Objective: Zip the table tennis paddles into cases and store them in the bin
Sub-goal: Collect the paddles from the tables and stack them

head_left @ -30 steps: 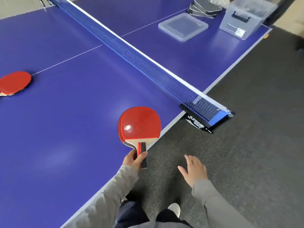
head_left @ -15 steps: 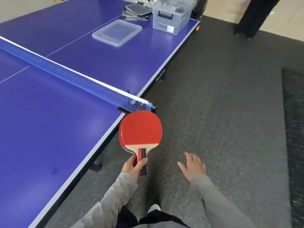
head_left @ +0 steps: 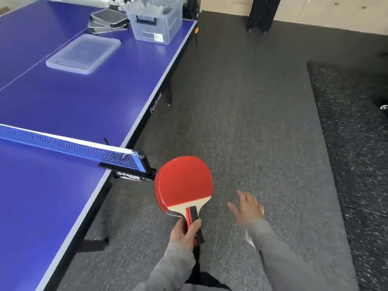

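Observation:
My left hand (head_left: 184,232) grips the handles of two stacked red paddles (head_left: 184,183), held upright over the grey floor just right of the net post. My right hand (head_left: 247,208) hangs beside them with fingers spread, holding nothing. At the far corner of the blue table (head_left: 84,101) stands a clear plastic bin (head_left: 155,19). Its clear lid (head_left: 84,53) lies flat to the left of it. Several dark paddle cases (head_left: 109,21) are piled behind the lid, next to the bin.
The blue net (head_left: 69,145) crosses the table and ends at a black clamp (head_left: 134,175) on the table edge, close to the paddles. Grey carpet runs along the table's right side. A dark speckled mat (head_left: 352,133) lies further right.
The view has swung right and moved forward along the table's side; the bin, lid and cases are nearer. The paddle on the left of the table has left the view. The left hand's grip is unchanged.

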A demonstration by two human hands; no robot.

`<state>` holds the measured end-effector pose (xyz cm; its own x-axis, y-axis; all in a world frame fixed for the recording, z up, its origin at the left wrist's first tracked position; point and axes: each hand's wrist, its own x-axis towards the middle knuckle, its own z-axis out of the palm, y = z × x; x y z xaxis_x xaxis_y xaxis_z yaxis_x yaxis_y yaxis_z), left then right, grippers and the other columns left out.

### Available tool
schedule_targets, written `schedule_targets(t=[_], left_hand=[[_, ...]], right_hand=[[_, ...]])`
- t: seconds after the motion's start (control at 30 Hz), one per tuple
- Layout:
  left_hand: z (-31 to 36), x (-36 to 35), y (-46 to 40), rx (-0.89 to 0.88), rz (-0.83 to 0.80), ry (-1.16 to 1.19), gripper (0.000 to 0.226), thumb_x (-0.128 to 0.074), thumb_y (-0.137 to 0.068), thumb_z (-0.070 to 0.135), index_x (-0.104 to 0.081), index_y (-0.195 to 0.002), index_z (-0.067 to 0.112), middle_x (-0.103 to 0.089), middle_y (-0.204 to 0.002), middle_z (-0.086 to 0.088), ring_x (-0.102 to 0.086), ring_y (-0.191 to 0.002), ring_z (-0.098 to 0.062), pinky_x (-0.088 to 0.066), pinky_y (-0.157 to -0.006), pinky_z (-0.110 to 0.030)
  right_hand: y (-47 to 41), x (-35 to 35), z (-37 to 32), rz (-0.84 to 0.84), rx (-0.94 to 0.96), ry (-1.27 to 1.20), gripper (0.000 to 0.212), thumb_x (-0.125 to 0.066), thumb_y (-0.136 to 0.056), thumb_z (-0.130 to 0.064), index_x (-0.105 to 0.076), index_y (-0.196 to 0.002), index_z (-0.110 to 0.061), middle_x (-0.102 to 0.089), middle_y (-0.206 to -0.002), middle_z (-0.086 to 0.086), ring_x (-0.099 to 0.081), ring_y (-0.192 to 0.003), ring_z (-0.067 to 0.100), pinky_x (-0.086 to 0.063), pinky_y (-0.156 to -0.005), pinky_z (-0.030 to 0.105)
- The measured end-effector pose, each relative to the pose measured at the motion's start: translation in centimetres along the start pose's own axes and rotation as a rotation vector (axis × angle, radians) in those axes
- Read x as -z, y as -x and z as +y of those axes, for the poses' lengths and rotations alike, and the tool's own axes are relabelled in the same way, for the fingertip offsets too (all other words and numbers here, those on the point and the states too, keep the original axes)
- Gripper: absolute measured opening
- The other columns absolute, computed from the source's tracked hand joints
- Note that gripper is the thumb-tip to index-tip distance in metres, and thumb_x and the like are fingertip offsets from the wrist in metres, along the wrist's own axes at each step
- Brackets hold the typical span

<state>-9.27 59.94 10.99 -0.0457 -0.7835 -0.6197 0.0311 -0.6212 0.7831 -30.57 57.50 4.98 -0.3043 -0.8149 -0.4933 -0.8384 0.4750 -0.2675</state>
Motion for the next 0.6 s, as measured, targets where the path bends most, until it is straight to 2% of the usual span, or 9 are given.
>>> schedule_targets(t=[0.07, 0.13, 0.27, 0.47, 0.6], left_hand=[[1.1, -1.7, -1.4, 0.004, -0.043, 0.028, 0.005, -0.059, -0.089, 0.004, -0.057, -0.086, 0.001, -0.056, -0.07, -0.01, -0.052, -0.068, -0.021, -0.045, -0.065, -0.027], [2.6, -3.3, -3.1, 0.004, -0.087, 0.063, 0.006, -0.058, -0.089, 0.002, -0.056, -0.083, 0.002, -0.056, -0.067, -0.008, -0.052, -0.061, -0.018, -0.045, -0.057, -0.022], [6.1, -6.1, -7.6, -0.023, -0.13, 0.057, 0.005, -0.058, -0.089, 0.003, -0.055, -0.086, 0.001, -0.054, -0.062, -0.001, -0.052, -0.053, -0.007, -0.044, -0.052, -0.017], [12.1, -8.9, -14.9, -0.039, -0.109, 0.085, 0.007, -0.056, -0.09, 0.004, -0.054, -0.084, 0.003, -0.054, -0.069, -0.008, -0.048, -0.066, -0.02, -0.042, -0.061, -0.025], [15.6, -9.9, -19.1, -0.077, -0.056, 0.038, 0.007, -0.057, -0.09, 0.007, -0.055, -0.09, 0.0, -0.053, -0.068, -0.006, -0.049, -0.06, -0.014, -0.042, -0.052, -0.015]], right_hand=[[-1.1, 0.7, 0.4, 0.014, -0.019, -0.011, 0.064, -0.037, -0.097, -0.051, -0.018, -0.15, -0.02, -0.023, -0.155, 0.0, -0.011, -0.145, 0.02, -0.015, -0.116, 0.043], [-2.6, 1.7, 1.0, 0.027, -0.048, -0.012, 0.064, -0.038, -0.096, -0.05, -0.019, -0.149, -0.02, -0.023, -0.154, 0.0, -0.013, -0.145, 0.02, -0.016, -0.115, 0.043], [-6.4, 4.3, 1.8, 0.059, -0.091, -0.007, 0.063, -0.039, -0.096, -0.05, -0.02, -0.149, -0.02, -0.025, -0.153, 0.001, -0.016, -0.144, 0.02, -0.018, -0.113, 0.042], [-13.3, 8.6, 1.3, 0.059, -0.089, 0.021, 0.062, -0.038, -0.096, -0.05, -0.022, -0.148, -0.019, -0.027, -0.152, 0.0, -0.019, -0.143, 0.02, -0.022, -0.112, 0.042], [-17.6, 11.2, 0.5, 0.06, -0.079, 0.021, 0.063, -0.037, -0.097, -0.049, -0.019, -0.149, -0.019, -0.025, -0.154, 0.001, -0.016, -0.144, 0.02, -0.019, -0.114, 0.043]])
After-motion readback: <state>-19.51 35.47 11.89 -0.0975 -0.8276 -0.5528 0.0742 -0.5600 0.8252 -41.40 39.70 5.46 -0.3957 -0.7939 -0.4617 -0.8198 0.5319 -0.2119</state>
